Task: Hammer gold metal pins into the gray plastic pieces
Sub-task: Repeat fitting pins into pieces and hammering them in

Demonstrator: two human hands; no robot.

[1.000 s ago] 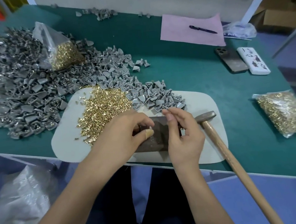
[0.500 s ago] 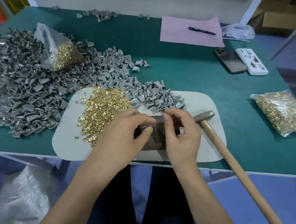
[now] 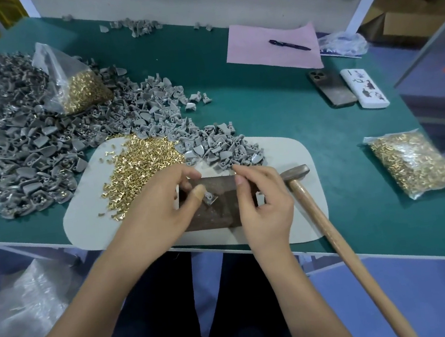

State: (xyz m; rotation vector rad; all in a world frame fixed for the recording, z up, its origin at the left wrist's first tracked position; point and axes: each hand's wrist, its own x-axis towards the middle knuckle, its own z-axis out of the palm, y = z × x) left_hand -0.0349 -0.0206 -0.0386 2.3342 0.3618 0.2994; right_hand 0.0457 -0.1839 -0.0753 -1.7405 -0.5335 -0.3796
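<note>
My left hand pinches a gray plastic piece down on the dark metal block, thumb beside it. My right hand curls just right of it, fingertips together; whether they pinch a pin I cannot tell. The hammer lies right of that hand, handle running near-right, so my right hand is nearer. Since a second ago the piece shows more plainly past my thumb.
</note>
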